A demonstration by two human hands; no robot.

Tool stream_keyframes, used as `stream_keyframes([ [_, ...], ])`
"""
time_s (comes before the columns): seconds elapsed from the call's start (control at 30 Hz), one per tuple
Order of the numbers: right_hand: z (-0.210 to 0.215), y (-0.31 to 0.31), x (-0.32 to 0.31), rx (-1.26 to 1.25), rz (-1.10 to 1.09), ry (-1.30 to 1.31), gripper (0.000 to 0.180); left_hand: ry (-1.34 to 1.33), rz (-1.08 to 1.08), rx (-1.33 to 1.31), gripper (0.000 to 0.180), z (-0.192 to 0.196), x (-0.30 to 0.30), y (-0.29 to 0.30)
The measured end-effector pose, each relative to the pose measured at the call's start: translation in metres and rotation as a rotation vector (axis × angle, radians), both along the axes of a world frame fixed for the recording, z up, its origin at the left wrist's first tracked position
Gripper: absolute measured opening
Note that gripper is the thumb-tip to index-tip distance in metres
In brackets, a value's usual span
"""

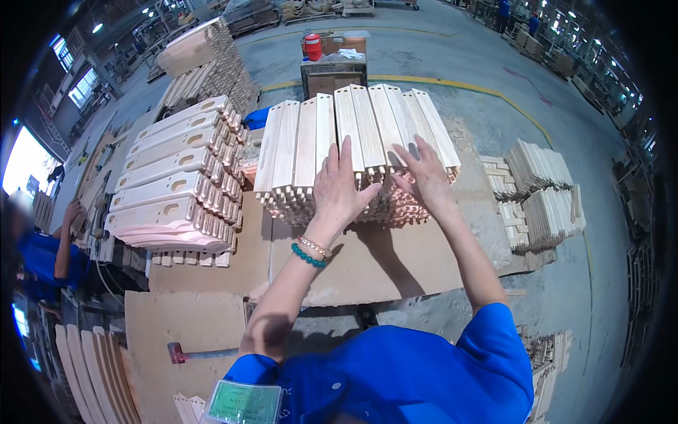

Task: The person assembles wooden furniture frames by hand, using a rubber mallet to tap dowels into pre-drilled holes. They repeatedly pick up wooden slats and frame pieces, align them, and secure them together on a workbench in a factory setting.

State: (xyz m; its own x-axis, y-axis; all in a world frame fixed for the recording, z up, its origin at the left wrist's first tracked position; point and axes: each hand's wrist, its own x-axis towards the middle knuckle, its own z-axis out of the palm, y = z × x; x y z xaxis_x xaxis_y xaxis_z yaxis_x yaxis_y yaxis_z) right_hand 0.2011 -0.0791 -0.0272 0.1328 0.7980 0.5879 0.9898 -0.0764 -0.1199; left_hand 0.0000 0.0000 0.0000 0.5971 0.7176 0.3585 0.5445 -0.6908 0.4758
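Note:
A wide stack of pale wooden slats (360,131) lies in front of me, with round dowel pegs sticking out of the near ends and small holes at the far ends. My left hand (339,189) is over the stack's near edge, fingers stretched and thumb spread to the right. To its right, my right hand (427,177) reaches over the same edge with its fingers apart. Both hands hold nothing. Whether the fingertips press on the slats or hover just above, I cannot tell. Cardboard (339,272) lies under the stack.
Slotted wooden boards (159,184) are piled on the left. A red-headed mallet (176,353) lies on cardboard at lower left. More slats (540,191) stand at right. A red jug (312,47) tops a cabinet (332,74) beyond. A co-worker's arm (65,240) shows far left.

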Motion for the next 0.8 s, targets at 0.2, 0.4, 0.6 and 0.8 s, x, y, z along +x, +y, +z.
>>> stream_keyframes([
  [0.2,0.018,0.013,0.018,0.079,0.109,-0.035,0.051,-0.059,0.042,0.008,0.095,0.014,0.049,0.04],
  [0.4,0.02,-0.002,0.023,0.079,0.092,0.018,0.048,0.105,0.048,-0.213,0.105,0.021,0.066,0.063],
  [0.6,0.028,0.01,0.058,-0.036,0.003,0.063,0.084,0.305,0.255,-0.212,0.121,0.032,0.109,0.076],
  [0.8,0.051,0.117,0.072,-0.543,-0.238,0.307,0.116,0.298,0.403,-0.22,0.124,0.025,0.116,0.095],
])
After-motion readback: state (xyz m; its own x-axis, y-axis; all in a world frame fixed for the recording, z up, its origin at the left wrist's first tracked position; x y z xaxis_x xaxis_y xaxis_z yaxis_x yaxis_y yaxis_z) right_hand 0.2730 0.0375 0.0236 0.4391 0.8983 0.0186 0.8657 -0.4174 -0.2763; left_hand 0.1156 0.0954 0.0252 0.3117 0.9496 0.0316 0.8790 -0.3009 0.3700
